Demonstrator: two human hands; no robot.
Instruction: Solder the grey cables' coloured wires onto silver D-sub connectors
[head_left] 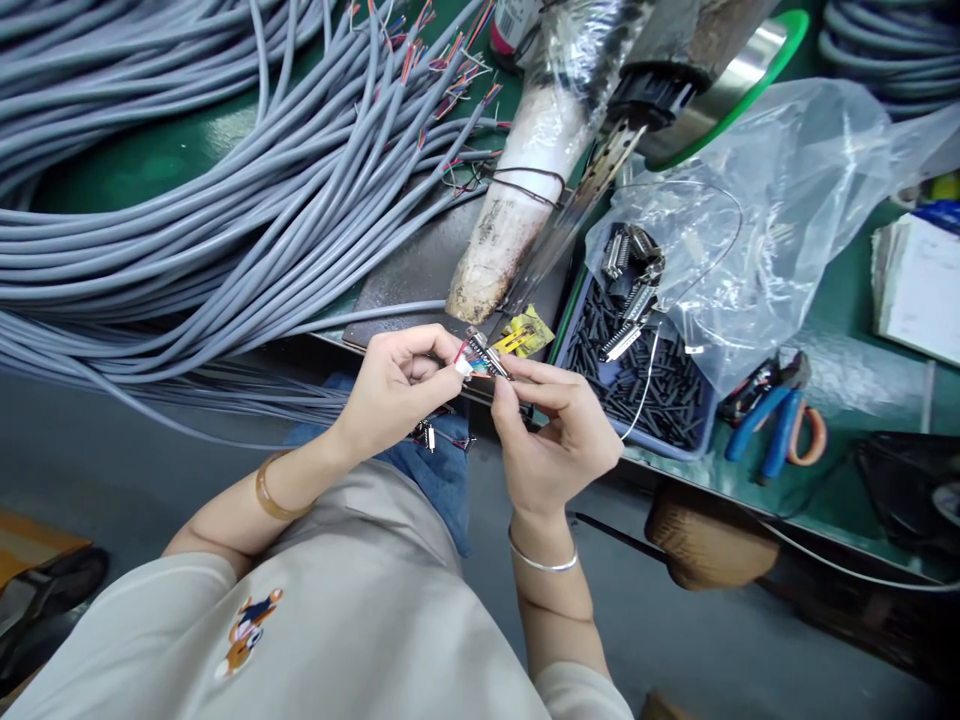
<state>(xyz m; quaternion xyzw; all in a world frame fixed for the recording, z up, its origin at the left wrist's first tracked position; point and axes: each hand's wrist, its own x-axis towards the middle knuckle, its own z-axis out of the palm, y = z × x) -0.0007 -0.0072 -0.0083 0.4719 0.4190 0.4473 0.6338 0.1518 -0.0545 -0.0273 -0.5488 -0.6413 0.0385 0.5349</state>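
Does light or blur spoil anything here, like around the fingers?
Head view: glare streaks the clear plastic bag and whitens patches of the green tabletop; head view: the floor is dimmer than the tabletop; head view: both the left hand and right hand look clear, but the wires at the connector are too small to trace singly.
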